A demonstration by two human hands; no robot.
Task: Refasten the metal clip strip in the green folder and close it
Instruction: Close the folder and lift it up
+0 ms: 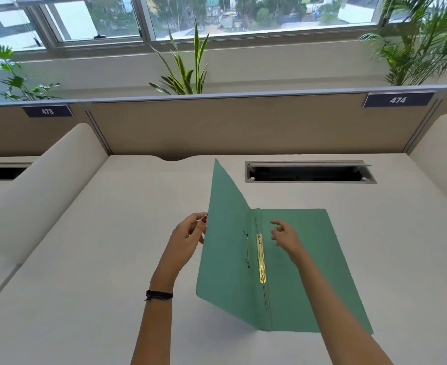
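Observation:
A green folder (306,259) lies on the white desk with its back cover flat. Its front cover (225,233) stands raised at an angle on the left. My left hand (190,231) pinches the outer edge of that raised cover. A gold metal clip strip (261,258) lies along the spine on the flat half, with thin prongs reaching past both its ends. My right hand (283,233) hovers just right of the strip's upper end, fingers apart and holding nothing.
A cable slot (309,172) with its lid raised is cut into the white desk (98,259) behind the folder. Beige partition panels (217,125) close off the back, curved white dividers stand at both sides, and plants rise behind the partition.

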